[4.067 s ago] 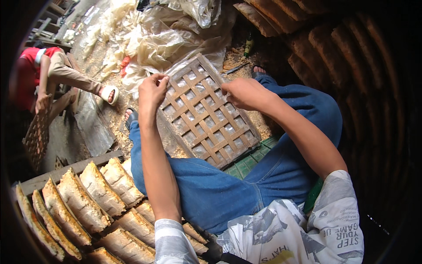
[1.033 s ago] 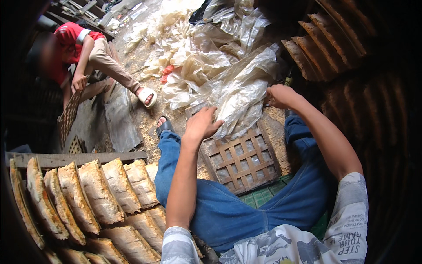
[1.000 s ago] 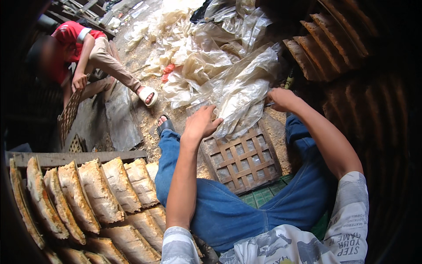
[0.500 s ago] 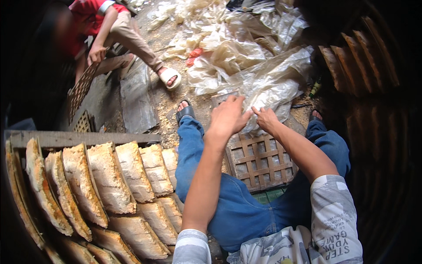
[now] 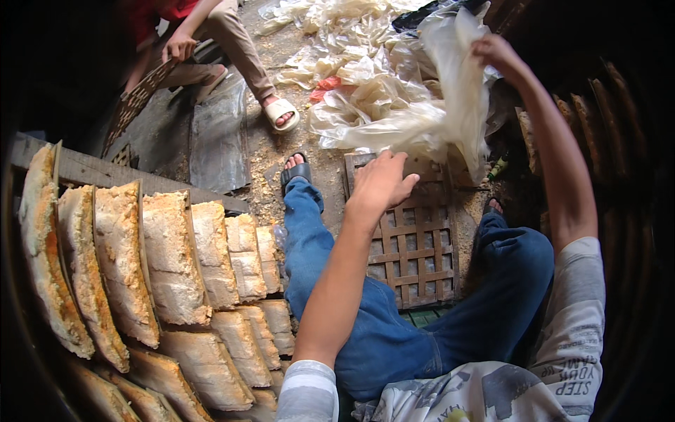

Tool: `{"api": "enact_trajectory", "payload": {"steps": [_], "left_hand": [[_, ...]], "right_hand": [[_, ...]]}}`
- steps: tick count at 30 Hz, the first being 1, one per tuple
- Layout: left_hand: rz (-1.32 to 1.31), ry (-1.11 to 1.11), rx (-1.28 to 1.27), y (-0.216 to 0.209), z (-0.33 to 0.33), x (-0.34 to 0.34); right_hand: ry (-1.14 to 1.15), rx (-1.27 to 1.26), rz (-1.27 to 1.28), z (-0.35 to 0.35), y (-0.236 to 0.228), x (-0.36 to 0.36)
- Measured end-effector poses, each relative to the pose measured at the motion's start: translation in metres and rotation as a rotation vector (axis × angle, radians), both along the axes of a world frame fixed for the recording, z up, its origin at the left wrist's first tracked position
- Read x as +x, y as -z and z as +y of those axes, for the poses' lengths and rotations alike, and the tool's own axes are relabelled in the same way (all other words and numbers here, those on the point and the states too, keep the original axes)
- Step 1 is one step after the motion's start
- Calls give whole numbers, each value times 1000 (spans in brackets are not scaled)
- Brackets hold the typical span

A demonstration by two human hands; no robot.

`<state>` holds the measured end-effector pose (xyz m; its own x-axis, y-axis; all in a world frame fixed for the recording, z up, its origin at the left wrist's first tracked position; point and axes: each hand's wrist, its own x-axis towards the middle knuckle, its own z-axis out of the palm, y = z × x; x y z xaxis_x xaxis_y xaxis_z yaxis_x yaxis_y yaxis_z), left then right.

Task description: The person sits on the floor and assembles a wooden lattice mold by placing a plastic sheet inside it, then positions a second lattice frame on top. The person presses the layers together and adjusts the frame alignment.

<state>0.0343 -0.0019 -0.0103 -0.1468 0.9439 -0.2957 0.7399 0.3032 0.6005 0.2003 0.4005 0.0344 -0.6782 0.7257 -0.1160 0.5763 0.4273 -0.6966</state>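
My right hand (image 5: 494, 56) is raised at the upper right, its fingers closed on a crumpled, see-through plastic sheet (image 5: 460, 84) that hangs from it. The sheet's lower end trails over the far part of a woven bamboo rack (image 5: 411, 257) between my legs. Over the rack's upper left side is my left hand (image 5: 383, 181), thumb held apart from the fingers and nothing seen in it. Whether it touches the rack I cannot tell. Beyond the rack, a heap of similar plastic sheets (image 5: 373, 63) covers the floor.
Thick, crumbly, pale-brown slabs (image 5: 172, 257) stand in rows at my left, behind a wooden beam (image 5: 91, 169). More slabs (image 5: 583, 126) stand in shadow at the right. A co-worker (image 5: 235, 49) at the upper left holds a lattice panel (image 5: 137, 102). A grey sheet (image 5: 218, 144) lies nearby.
My right hand has moved up and right, lifting the plastic sheet off most of the rack. The left hand stays over the rack, now apart from the right. The view has shifted slightly.
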Motion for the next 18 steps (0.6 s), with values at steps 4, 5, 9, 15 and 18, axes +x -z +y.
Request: {"api": "enact_trajectory", "payload": {"steps": [4,5,9,15,18], "left_hand": [[24,-74,38,10,-14,-23],[1,-94,107,9,0,-11],[16,-250,255,15,17,-7],[-77,-377,453,31,24,-9],[-139,-375,546,18,31,3]], "right_hand": [[315,338,537,-28,-146,-15],[360,424,552,-36,-190,7],[219,481,667,-87,-230,25],[144,445,686,-146,-172,52],[110,438,678,-192,-103,66]]}}
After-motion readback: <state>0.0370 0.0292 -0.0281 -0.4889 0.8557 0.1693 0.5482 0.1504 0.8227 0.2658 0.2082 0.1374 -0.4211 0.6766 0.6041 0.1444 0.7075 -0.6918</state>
